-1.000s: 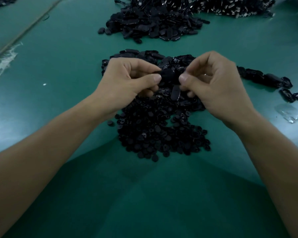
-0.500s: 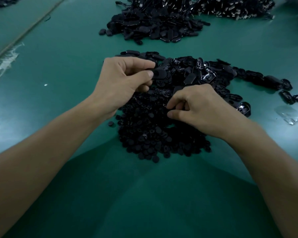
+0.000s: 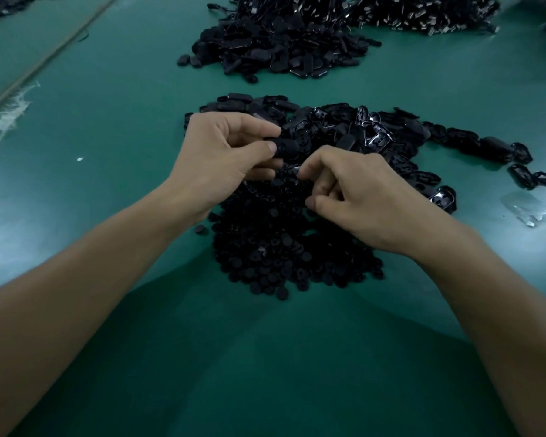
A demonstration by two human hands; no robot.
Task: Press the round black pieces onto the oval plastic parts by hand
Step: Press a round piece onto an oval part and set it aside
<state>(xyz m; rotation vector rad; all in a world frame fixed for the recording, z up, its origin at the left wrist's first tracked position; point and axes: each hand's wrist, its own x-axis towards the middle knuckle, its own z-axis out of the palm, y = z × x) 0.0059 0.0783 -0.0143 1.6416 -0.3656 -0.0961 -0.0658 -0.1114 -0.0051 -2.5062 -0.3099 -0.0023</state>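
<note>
My left hand (image 3: 224, 152) pinches a black oval plastic part (image 3: 286, 147) between thumb and fingers, held just above the near heap. My right hand (image 3: 356, 193) hovers low over the pile of small round black pieces (image 3: 281, 247), fingers curled, thumb and fingertips close together; whether a round piece sits between them is hidden. Loose oval parts (image 3: 375, 134) lie in a heap just behind both hands.
A bigger heap of black oval parts (image 3: 281, 48) lies farther back, with another dark pile (image 3: 423, 11) behind it to the right. A row of oval parts (image 3: 492, 152) trails off right. A clear plastic scrap (image 3: 527, 209) lies on the green table (image 3: 108, 121).
My right hand left the oval part, dropped onto the round pieces, and has now lifted slightly toward my left hand. My left hand keeps the oval part and has barely moved.
</note>
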